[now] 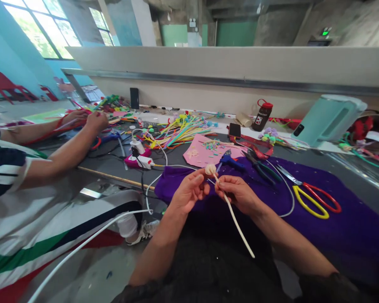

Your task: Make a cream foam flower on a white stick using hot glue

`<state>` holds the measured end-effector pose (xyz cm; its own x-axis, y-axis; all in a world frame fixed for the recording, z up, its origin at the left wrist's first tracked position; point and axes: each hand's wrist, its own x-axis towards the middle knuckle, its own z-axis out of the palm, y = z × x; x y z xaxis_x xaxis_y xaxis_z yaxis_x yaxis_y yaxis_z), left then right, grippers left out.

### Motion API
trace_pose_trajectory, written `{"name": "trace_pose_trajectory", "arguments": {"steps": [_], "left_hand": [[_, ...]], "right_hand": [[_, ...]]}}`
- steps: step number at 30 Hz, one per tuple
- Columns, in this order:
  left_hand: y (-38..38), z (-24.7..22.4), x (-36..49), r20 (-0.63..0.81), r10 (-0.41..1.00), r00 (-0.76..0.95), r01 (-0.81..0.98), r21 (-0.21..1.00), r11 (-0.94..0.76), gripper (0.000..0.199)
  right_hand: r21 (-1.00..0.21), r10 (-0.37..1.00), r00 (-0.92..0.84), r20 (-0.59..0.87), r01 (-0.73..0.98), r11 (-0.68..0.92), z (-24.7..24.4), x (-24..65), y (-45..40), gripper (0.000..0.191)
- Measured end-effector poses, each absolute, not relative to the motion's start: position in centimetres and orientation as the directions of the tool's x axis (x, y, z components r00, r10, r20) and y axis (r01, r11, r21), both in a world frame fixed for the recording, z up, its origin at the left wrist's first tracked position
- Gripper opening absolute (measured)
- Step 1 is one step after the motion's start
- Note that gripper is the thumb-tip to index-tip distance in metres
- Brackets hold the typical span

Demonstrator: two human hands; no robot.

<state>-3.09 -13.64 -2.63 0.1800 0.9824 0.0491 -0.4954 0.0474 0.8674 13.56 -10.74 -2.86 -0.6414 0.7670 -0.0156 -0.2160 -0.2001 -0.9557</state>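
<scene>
A cream pipe cleaner (236,221) has one end coiled into a small round flower head (210,169). My left hand (192,191) has its fingers curled, with thumb and forefinger at the left side of that head. Just below the head, my right hand (235,190) pinches the stem, whose free end hangs down to the right over my dark clothing. Right behind the hands, a blue glue gun (230,160) lies at the edge of a purple cloth (303,235). Black-handled pliers (262,168) and scissors with red and yellow handles (312,198) rest on the cloth.
A pink sheet (192,158) bears small pieces. Behind it lies a heap of coloured pipe cleaners (183,130). A pink-and-white power strip (139,161) with cables is to the left. At the back stand a bottle (262,115) and a mint-green device (328,120). A co-worker's arms (66,147) are at left.
</scene>
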Motion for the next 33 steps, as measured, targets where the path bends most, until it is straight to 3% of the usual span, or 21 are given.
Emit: {"name": "trace_pose_trajectory", "arguments": {"steps": [7, 16, 21, 25, 33], "left_hand": [[-13.9, -2.5, -2.9, 0.038, 0.994, 0.106, -0.478, 0.878, 0.017, 0.054], [-15.4, -2.0, -1.6, 0.096, 0.995, 0.036, -0.349, 0.934, -0.077, 0.047], [-16.2, -1.8, -1.0, 0.128, 0.991, -0.035, -0.261, 0.956, -0.133, 0.046], [-16.2, -1.9, -1.0, 0.195, 0.98, -0.05, -0.176, 0.964, -0.201, 0.035], [-16.2, -2.1, -1.4, 0.222, 0.974, -0.051, -0.105, 0.968, -0.226, 0.032]], "right_hand": [[-0.958, 0.72, -0.693, -0.042, -0.177, -0.226, -3.8, 13.8, -11.2, 0.021], [-0.959, 0.648, -0.761, -0.007, -0.18, -0.221, -5.5, 14.4, -11.5, 0.024], [-0.965, 0.715, -0.698, 0.029, -0.207, -0.163, -6.1, 14.7, -11.9, 0.024], [-0.977, 0.767, -0.639, 0.059, -0.195, -0.087, -6.0, 14.9, -12.2, 0.02], [-0.973, 0.768, -0.631, 0.108, -0.226, -0.048, -5.7, 14.7, -12.5, 0.017]]}}
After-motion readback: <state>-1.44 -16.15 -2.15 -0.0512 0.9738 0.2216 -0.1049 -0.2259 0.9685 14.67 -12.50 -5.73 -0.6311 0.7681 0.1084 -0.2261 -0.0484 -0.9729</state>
